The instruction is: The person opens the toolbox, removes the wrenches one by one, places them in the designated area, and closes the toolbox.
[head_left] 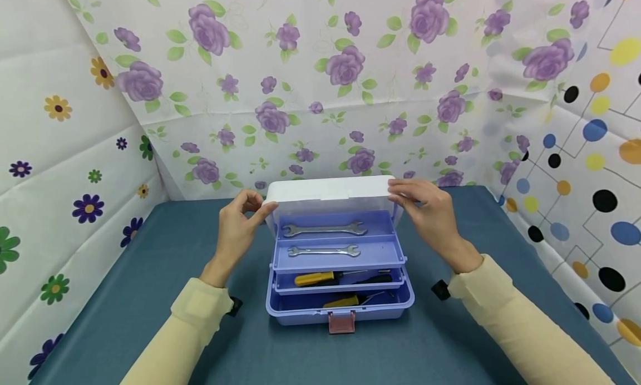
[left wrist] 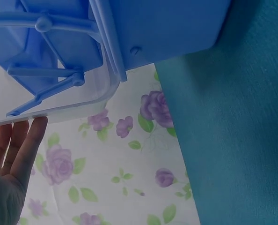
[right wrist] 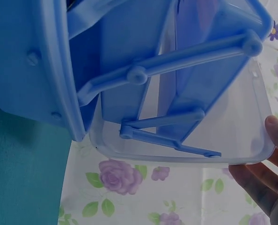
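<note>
A blue-purple toolbox (head_left: pixel 340 316) stands with its translucent white lid (head_left: pixel 330 189) raised and its stepped trays fanned out. My left hand (head_left: pixel 237 229) grips the lid's left corner, thumb in front and fingers behind; in the left wrist view its fingers (left wrist: pixel 30 145) meet the lid's edge. At the opposite corner, my right hand (head_left: pixel 428 218) pinches the lid between thumb and fingers. One open-end wrench (head_left: pixel 324 229) lies in the top tray, and a smaller wrench (head_left: pixel 323 251) lies just below. Lower down are a yellow screwdriver (head_left: pixel 314 278) and another yellow-handled screwdriver (head_left: pixel 343 302).
Blue folding linkage arms (right wrist: pixel 190 58) join the trays to the box sides. A pinkish latch (head_left: pixel 341 322) hangs at the front. The box rests on a dark teal tabletop (head_left: pixel 165 262), with a flowered cloth (head_left: pixel 310 134) behind and patterned cloths at both sides.
</note>
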{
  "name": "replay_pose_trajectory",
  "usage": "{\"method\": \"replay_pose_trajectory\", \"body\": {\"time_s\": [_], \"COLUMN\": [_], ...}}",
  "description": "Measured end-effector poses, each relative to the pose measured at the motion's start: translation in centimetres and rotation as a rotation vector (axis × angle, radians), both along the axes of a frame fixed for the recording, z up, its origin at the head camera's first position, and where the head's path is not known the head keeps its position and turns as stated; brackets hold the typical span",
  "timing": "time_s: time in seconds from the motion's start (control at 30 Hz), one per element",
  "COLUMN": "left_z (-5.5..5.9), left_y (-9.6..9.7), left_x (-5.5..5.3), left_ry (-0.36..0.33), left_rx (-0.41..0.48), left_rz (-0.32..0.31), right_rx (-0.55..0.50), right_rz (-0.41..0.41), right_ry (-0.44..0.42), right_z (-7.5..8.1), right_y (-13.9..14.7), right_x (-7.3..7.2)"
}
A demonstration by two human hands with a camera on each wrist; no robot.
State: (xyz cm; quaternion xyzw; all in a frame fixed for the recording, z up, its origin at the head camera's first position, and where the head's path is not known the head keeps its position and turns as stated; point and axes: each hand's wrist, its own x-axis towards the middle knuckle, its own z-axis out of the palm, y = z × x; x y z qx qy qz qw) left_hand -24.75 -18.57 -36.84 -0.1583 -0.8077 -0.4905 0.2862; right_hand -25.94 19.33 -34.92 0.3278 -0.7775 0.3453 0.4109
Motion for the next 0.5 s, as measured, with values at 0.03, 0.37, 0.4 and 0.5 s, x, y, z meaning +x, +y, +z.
{"method": "replay_pose_trajectory", "body": {"time_s": [0.03,0.37,0.4,0.5], "left_z": [0.0,0.0,0.0,0.0], "left_y": [0.0,-0.1,0.0,0.0], "left_x": [-0.1,-0.6,-0.6,-0.7], "left_ry": [-0.005,-0.011,-0.011,-0.016], "left_rx": [0.013,0.042,0.041,0.045], "left_rz": [-0.010,-0.033,-0.032,-0.034], "right_rx": [0.001,-0.132,-0.141,-0.158], "right_rz": [0.001,0.019,0.011,-0.029], "right_ry": [-0.010,-0.266,-0.294,-0.390], "right_z": [0.1,0.3,0.3,0.2], "right_y": [0.0,0.6,0.7,1.2], "right_x": [0.0,-0.2,-0.2,-0.3]}}
